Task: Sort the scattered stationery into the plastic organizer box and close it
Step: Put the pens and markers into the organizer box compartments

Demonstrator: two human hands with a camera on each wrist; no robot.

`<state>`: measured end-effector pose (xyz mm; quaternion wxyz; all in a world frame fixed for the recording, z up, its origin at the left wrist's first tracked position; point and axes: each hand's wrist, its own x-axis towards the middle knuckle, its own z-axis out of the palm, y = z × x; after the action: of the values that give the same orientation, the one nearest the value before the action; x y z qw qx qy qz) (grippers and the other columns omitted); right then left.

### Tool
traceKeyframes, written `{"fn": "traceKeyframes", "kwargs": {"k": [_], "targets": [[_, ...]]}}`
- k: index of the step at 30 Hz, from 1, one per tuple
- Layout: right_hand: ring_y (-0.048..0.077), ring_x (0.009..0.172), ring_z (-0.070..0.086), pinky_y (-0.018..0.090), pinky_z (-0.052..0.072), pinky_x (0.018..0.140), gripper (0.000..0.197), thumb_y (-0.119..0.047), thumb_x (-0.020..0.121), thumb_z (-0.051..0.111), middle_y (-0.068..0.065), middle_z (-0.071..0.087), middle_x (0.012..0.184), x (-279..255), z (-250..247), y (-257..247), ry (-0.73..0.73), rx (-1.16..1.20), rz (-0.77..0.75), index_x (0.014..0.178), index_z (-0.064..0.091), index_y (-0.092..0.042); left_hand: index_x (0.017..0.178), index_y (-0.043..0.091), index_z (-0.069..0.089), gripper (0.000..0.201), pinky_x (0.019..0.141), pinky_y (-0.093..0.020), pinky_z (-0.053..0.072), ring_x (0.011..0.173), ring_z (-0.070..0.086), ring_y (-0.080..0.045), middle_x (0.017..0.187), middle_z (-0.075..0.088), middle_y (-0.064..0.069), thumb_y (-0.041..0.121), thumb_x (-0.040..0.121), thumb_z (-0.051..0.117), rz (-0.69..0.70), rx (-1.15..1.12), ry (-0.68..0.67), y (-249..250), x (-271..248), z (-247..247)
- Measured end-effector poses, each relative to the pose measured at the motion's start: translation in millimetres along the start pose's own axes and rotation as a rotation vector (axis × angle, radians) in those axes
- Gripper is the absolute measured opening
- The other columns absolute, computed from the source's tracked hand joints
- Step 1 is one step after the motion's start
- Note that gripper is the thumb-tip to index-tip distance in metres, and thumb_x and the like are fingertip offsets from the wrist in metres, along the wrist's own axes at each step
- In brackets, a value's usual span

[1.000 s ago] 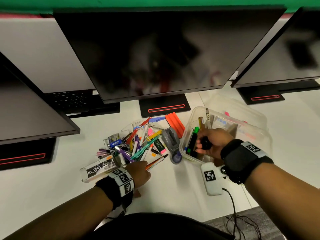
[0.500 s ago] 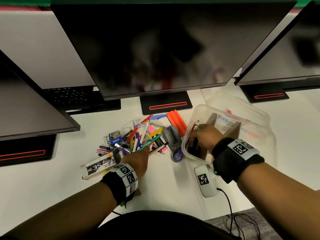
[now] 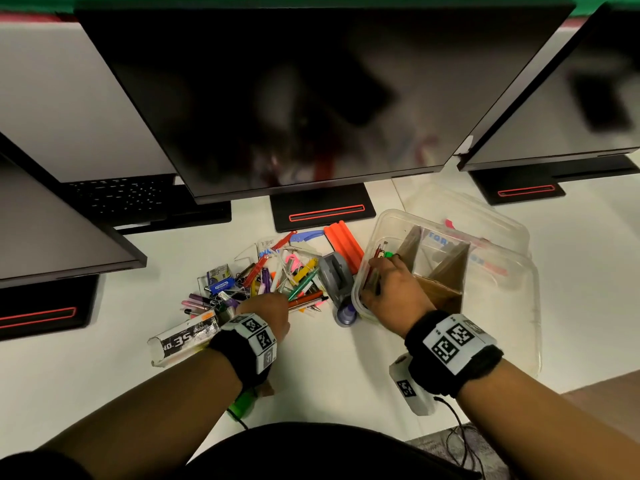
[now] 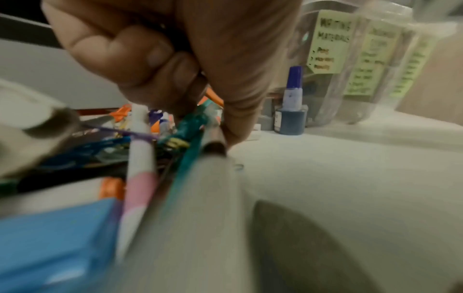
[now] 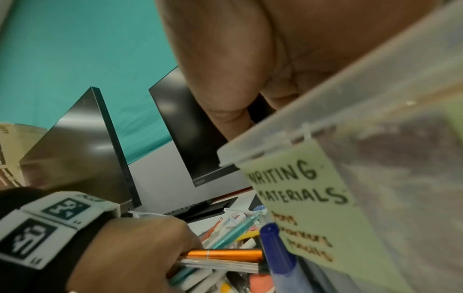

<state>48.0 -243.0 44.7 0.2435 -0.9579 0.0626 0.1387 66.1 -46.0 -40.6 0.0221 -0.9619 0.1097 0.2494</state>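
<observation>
The left hand [image 3: 268, 311] clenches a bundle of orange, clear and teal pens [image 5: 223, 255] gathered from the scattered stationery pile [image 3: 273, 275], while the right hand [image 3: 389, 289], its grip hidden, reaches into the clear plastic organizer box [image 3: 388, 220]'s writing-materials compartment, seemingly settling pens there.

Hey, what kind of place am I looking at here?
Probably an office or computer lab: a row of dark flat-screen monitors on a long white desk, with a black keyboard tucked behind.
</observation>
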Motion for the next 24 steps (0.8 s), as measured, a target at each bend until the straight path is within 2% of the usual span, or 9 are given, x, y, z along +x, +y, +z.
{"fn": "traceKeyframes", "kwargs": {"k": [4, 7, 9, 12, 15, 18, 20, 22, 24], "targets": [[0.029, 0.123, 0.047, 0.028, 0.034, 0.108, 0.048, -0.014, 0.085, 0.058, 0.015, 0.046, 0.134, 1.2, 0.6, 1.9, 0.038, 0.055, -0.002, 0.131, 0.047, -0.005, 0.115, 0.010, 0.054, 0.037, 0.085, -0.032, 0.049, 0.105, 0.061, -0.025, 0.117, 0.062, -0.008, 0.036, 0.089, 0.048, -0.027, -0.162, -0.045, -4.0, -0.4, -1.6], [0.029, 0.116, 0.052, 0.028, 0.037, 0.106, 0.044, -0.011, 0.084, 0.057, 0.013, 0.047, 0.132, 3.9, 0.5, 4.1, 0.112, 0.099, -0.003, 0.128, 0.052, -0.008, 0.113, 0.014, 0.057, 0.035, 0.084, -0.032, 0.053, 0.094, 0.064, -0.021, 0.104, 0.067, -0.004, 0.038, 0.090, 0.049, -0.043, -0.291, -0.022, -9.2, -5.3, -5.3], [0.029, 0.103, 0.058, 0.027, 0.043, 0.099, 0.036, -0.007, 0.083, 0.056, 0.012, 0.051, 0.124, 4.3, 1.6, 2.8, 0.202, 0.144, -0.041, 0.119, 0.059, -0.008, 0.109, 0.015, 0.058, 0.029, 0.080, -0.030, 0.052, 0.087, 0.062, -0.019, 0.096, 0.066, -0.003, 0.035, 0.091, 0.049, -0.051, -0.378, -0.037, -12.1, -10.0, -9.1], [0.022, 0.090, 0.058, 0.020, 0.042, 0.085, 0.021, -0.004, 0.083, 0.057, 0.009, 0.055, 0.108, 2.7, 6.1, -5.8, 0.269, 0.189, -0.147, 0.102, 0.066, -0.005, 0.111, 0.013, 0.058, 0.029, 0.083, -0.032, 0.052, 0.091, 0.064, -0.023, 0.100, 0.067, -0.007, 0.033, 0.094, 0.046, -0.056, -0.433, -0.052, -16.1, -15.2, -15.7], [0.012, 0.081, 0.053, 0.011, 0.035, 0.074, 0.014, -0.006, 0.086, 0.057, 0.003, 0.059, 0.093, -0.9, 11.3, -19.5, 0.171, 0.211, -0.263, 0.094, 0.069, -0.005, 0.103, 0.006, 0.057, 0.029, 0.057, -0.022, 0.046, 0.067, 0.059, -0.017, 0.073, 0.060, -0.001, 0.030, 0.096, 0.043, -0.017, -0.558, -0.013, -20.4, -21.1, -24.2], [0.009, 0.059, 0.053, 0.019, 0.040, 0.063, 0.018, -0.016, 0.092, 0.055, 0.002, 0.064, 0.080, -2.2, 20.2, -30.4, -0.025, 0.242, -0.303, 0.096, 0.069, -0.006, 0.096, 0.012, 0.050, 0.017, 0.048, -0.021, 0.038, 0.053, 0.049, -0.011, 0.068, 0.056, -0.001, 0.027, 0.097, 0.043, -0.016, -0.746, 0.006, -22.7, -26.8, -35.2], [0.012, 0.057, 0.057, 0.026, 0.046, 0.061, 0.028, -0.030, 0.094, 0.054, 0.001, 0.062, 0.073, -1.2, 24.3, -38.6, -0.112, 0.298, -0.253, 0.099, 0.069, -0.007, 0.102, 0.008, 0.053, 0.021, 0.052, -0.025, 0.046, 0.055, 0.054, -0.014, 0.076, 0.062, -0.005, 0.027, 0.096, 0.045, -0.002, -0.865, 0.009, -22.0, -30.7, -43.6], [0.022, 0.075, 0.067, 0.036, 0.056, 0.074, 0.041, -0.044, 0.092, 0.051, 0.007, 0.068, 0.082, 2.6, 25.2, -45.6, -0.176, 0.381, -0.195, 0.102, 0.069, -0.009, 0.112, 0.009, 0.056, 0.027, 0.071, -0.031, 0.053, 0.075, 0.064, -0.022, 0.090, 0.066, -0.009, 0.027, 0.094, 0.049, 0.056, -0.886, 0.031, -18.3, -32.9, -50.1], [0.029, 0.085, 0.069, 0.044, 0.056, 0.084, 0.054, -0.057, 0.086, 0.051, 0.014, 0.071, 0.092, 5.3, 24.4, -51.9, -0.227, 0.521, -0.126, 0.098, 0.069, -0.008, 0.116, 0.015, 0.058, 0.028, 0.088, -0.035, 0.051, 0.094, 0.063, -0.022, 0.104, 0.067, -0.007, 0.025, 0.090, 0.055, 0.150, -0.871, 0.080, -11.7, -36.6, -59.0]]}}
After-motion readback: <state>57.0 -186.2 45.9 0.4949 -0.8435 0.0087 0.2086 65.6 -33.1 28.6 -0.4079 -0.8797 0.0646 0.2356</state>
